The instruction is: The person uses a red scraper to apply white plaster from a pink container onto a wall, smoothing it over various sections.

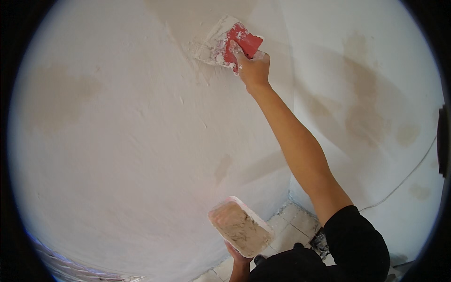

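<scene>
My right hand (251, 66) grips a red-handled wide putty knife (242, 42), its blade smeared with pale compound and held against the upper part of the wall (127, 117) in front of me. White residue coats the thumb and fingertips. Low in the view, my left hand (235, 250) holds a rectangular, pale-rimmed tray (239, 226) of beige compound, its fingers mostly hidden beneath it. The wall around the knife shows wet-looking beige patches and streaks.
A second wall (385, 94) meets this one at a corner on the right, with damp-looking patches and a thin cable (404, 181). A dark object (441, 141) sits at the right rim. Tiled floor (291, 228) with dark items shows below.
</scene>
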`<state>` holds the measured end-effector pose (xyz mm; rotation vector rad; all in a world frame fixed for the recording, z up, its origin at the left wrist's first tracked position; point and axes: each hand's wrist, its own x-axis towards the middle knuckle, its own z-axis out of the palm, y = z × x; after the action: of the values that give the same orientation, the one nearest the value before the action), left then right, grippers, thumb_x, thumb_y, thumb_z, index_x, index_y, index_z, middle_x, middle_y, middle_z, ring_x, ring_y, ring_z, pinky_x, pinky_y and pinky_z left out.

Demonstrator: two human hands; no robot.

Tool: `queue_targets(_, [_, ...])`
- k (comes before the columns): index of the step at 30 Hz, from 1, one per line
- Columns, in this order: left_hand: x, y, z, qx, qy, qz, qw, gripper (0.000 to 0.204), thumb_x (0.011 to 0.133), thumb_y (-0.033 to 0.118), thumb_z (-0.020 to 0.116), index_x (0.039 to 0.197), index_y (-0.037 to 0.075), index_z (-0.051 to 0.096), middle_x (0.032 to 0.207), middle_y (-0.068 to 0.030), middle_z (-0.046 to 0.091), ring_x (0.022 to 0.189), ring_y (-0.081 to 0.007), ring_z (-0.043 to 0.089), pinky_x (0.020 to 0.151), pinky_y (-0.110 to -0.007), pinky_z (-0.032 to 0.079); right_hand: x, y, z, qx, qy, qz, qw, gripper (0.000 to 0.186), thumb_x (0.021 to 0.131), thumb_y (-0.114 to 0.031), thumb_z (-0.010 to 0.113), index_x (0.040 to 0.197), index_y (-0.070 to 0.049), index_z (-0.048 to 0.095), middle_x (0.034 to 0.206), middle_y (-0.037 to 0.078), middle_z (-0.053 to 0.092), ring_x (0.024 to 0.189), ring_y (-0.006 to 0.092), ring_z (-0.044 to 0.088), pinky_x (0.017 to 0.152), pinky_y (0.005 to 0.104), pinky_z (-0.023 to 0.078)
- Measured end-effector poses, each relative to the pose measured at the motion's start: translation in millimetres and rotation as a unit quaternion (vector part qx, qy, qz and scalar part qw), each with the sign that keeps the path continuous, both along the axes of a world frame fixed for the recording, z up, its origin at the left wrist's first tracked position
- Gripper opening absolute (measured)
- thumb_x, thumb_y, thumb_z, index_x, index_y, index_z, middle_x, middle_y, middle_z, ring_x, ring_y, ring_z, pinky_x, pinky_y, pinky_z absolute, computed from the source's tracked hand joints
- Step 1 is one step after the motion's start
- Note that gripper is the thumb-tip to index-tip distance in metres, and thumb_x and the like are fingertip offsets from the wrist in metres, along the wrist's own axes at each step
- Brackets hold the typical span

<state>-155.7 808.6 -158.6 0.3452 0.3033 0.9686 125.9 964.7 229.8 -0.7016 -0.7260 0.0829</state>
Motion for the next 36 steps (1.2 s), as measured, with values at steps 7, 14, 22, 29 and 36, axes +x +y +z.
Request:
queue_targets(7, [3.0, -7.3, 14.1, -0.019, -0.020, -0.016, 0.999, 0.075, 0.085, 0.066, 0.037, 0.140, 0.014, 0.033, 0.134, -0.0107, 0.044, 0.116, -0.0365, 0.049, 0.086, -0.063, 0.045, 39.2, 7.3, -15.9, -0.056, 0.000, -0.008, 0.998, 0.025, 0.081, -0.024, 0.072, 0.086, 0.001, 0.067, 0.073, 0.003, 0.062, 0.057, 0.0087, 0.052, 0.050, 0.0260, 0.043])
queue_targets(14, [1.8, -10.6, 32.0, -0.022, 0.017, 0.007, 1.000, 0.074, 0.086, 0.066, 0.036, 0.139, 0.014, 0.034, 0.134, -0.0105, 0.046, 0.116, -0.0359, 0.050, 0.087, -0.062, 0.045, 41.8, -43.3, 40.3, -0.043, -0.157, -0.189, 0.968, 0.025, 0.084, -0.025, 0.065, 0.091, -0.002, 0.068, 0.079, 0.008, 0.066, 0.069, 0.0198, 0.059, 0.066, 0.0302, 0.046])
queue_targets(22, [4.6, -6.2, 21.9, -0.005, 0.020, 0.002, 1.000, 0.072, 0.087, 0.064, 0.036, 0.138, 0.014, 0.036, 0.133, -0.0095, 0.047, 0.116, -0.0329, 0.051, 0.090, -0.057, 0.045, 73.1, -4.9, 78.4, 0.027, -0.436, -0.507, 0.743, 0.017, 0.077, -0.022, 0.068, 0.086, -0.008, 0.071, 0.075, 0.012, 0.064, 0.067, 0.0300, 0.060, 0.062, 0.0357, 0.048])
queue_targets(29, [-0.5, -7.4, 11.0, -0.027, 0.011, 0.015, 0.999, 0.072, 0.087, 0.063, 0.036, 0.138, 0.012, 0.036, 0.132, -0.0101, 0.048, 0.116, -0.0336, 0.050, 0.090, -0.056, 0.045, 19.2, -29.4, -5.8, 0.056, -0.520, -0.368, 0.769, 0.031, 0.061, -0.002, 0.070, 0.092, -0.007, 0.072, 0.078, 0.007, 0.067, 0.060, 0.0212, 0.055, 0.056, 0.0299, 0.049])
queue_targets(36, [-2.4, 0.8, 12.0, 0.010, -0.016, -0.040, 0.999, 0.074, 0.086, 0.063, 0.038, 0.139, 0.011, 0.032, 0.129, -0.0131, 0.048, 0.114, -0.0378, 0.050, 0.076, -0.064, 0.051, -16.3, -52.7, -41.0, 0.092, -0.553, -0.281, 0.779, 0.027, 0.062, 0.006, 0.071, 0.087, -0.005, 0.071, 0.080, 0.004, 0.068, 0.060, 0.0164, 0.055, 0.053, 0.0270, 0.047])
